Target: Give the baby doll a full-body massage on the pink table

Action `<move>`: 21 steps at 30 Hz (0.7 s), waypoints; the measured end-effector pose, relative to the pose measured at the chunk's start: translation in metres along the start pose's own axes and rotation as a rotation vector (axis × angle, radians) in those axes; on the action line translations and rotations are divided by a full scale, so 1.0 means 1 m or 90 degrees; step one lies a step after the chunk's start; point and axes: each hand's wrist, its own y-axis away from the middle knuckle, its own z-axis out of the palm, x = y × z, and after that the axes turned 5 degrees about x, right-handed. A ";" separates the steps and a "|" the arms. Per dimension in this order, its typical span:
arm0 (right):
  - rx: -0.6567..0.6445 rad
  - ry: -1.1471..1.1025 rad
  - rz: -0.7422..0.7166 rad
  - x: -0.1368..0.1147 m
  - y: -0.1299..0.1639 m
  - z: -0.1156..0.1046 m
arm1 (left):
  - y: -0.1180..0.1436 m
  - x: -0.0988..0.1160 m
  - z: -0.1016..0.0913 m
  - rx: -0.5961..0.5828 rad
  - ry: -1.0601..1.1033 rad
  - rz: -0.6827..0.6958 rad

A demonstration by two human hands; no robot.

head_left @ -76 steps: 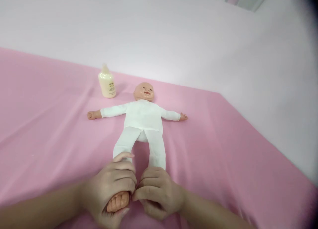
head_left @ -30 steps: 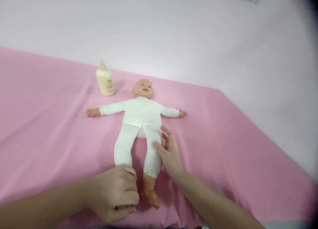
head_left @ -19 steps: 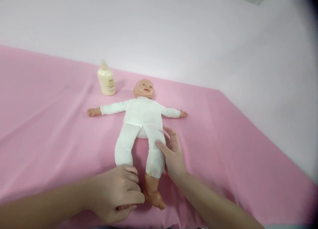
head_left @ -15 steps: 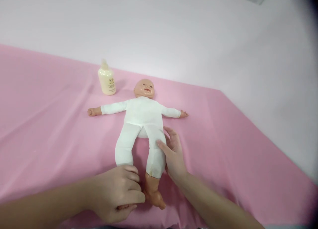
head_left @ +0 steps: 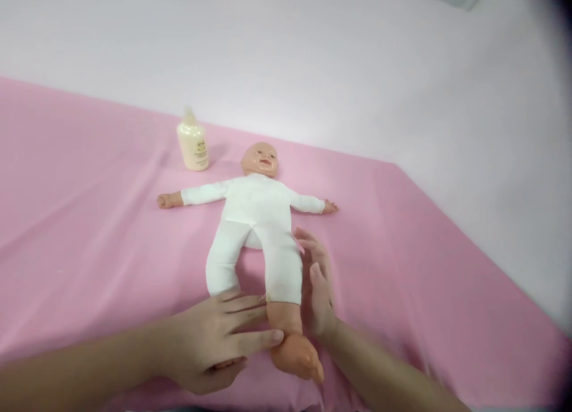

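Note:
A baby doll (head_left: 261, 200) in a white suit lies on its back, arms spread, its feet toward me. My left hand (head_left: 214, 340) is over the doll's foot on the left, which it mostly hides; the thumb curls below that foot, and toes peek out. Its fingers stretch across to the ankle and bare foot (head_left: 297, 355) on the right. Beside the outer side of the right-hand leg, my right hand (head_left: 319, 287) is open, with its fingers slightly bent and its thumb raised. Whether its hidden fingers touch the leg, I cannot tell.
A cream-coloured pump bottle (head_left: 194, 146) stands upright left of the doll's head. Under everything lies a pink cloth (head_left: 98, 221) with soft folds. Its far edge meets a pale surface (head_left: 290, 60).
The doll's right-hand leg has shifted right, and its foot has turned outward. My left fingers have stretched out to that ankle. My right thumb has come off the leg.

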 end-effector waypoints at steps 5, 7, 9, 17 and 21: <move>-0.115 0.106 -0.247 -0.001 0.006 -0.005 | -0.001 0.001 -0.003 0.044 -0.023 -0.012; -0.143 0.160 -0.351 -0.001 0.007 -0.006 | 0.000 0.000 -0.002 0.050 -0.017 -0.012; -0.168 0.213 -0.450 -0.002 0.008 -0.007 | 0.001 -0.001 0.000 0.056 -0.009 -0.004; -0.190 0.301 -0.519 -0.005 0.009 -0.007 | -0.002 -0.002 0.000 0.121 0.001 0.004; -0.175 0.258 -0.477 0.000 0.011 -0.004 | -0.003 0.000 -0.003 0.148 0.003 -0.032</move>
